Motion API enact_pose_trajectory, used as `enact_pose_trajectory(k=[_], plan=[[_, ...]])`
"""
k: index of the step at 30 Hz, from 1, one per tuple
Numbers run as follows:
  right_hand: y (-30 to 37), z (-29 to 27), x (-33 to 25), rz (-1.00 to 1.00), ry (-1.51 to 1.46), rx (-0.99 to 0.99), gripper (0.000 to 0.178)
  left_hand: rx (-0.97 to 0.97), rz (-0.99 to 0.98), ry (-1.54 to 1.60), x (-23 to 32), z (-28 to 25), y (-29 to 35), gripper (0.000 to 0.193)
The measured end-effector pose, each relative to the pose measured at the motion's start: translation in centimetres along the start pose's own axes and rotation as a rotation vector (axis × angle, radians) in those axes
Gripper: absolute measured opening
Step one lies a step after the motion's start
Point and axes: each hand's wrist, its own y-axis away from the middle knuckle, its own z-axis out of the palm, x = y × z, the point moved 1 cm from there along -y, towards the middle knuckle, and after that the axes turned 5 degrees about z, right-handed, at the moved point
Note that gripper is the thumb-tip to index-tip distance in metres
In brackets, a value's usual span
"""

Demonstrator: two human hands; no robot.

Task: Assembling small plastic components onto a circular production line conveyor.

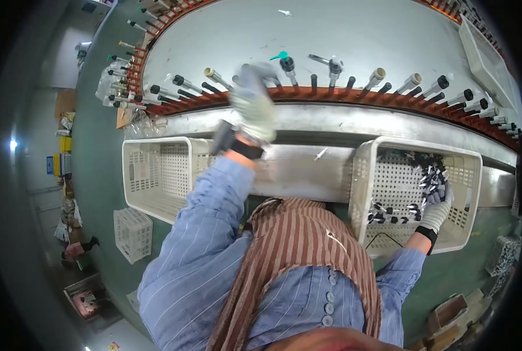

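Observation:
My left hand (253, 105), in a whitish glove with a black band at the wrist, is raised over the orange rail (296, 93) and smeared by motion, so its fingers and anything in them cannot be made out. Upright pegs line the rail, several topped with cylindrical parts, such as a black-collared fitting (288, 65) beside the hand. My right hand (438, 210), also gloved, reaches into the right-hand white crate (359, 181). It touches a heap of small black-and-white parts (431, 175); its fingertips are partly hidden among them.
To the left stands another white perforated crate (155, 140), with a smaller white basket (133, 234) on the green floor. A metal ledge (299, 175) between the crates bears a small white pointed piece (320, 154). Beyond the rail, a white tray (486, 61) lies far right.

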Motion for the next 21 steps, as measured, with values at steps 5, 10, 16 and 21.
enact_pose_trajectory(k=[5,10,16,21], plan=[[5.0,6.2,1.6,-0.104,0.048,-0.200,0.010,-0.102,-0.136,0.455,-6.5,-3.9,-8.3,0.042],[11.3,14.6,2.3,-0.182,0.181,-0.306,0.012,-0.422,0.136,0.072,-11.3,-6.5,-7.7,0.018],[19.0,26.1,6.7,-0.603,0.291,-0.621,0.035,-0.383,-0.104,0.026,-13.3,-9.1,-7.8,0.046],[20.5,33.7,10.5,-0.884,0.397,-0.885,0.050,-0.288,-0.308,0.203,-14.6,-11.1,-7.7,0.044]])
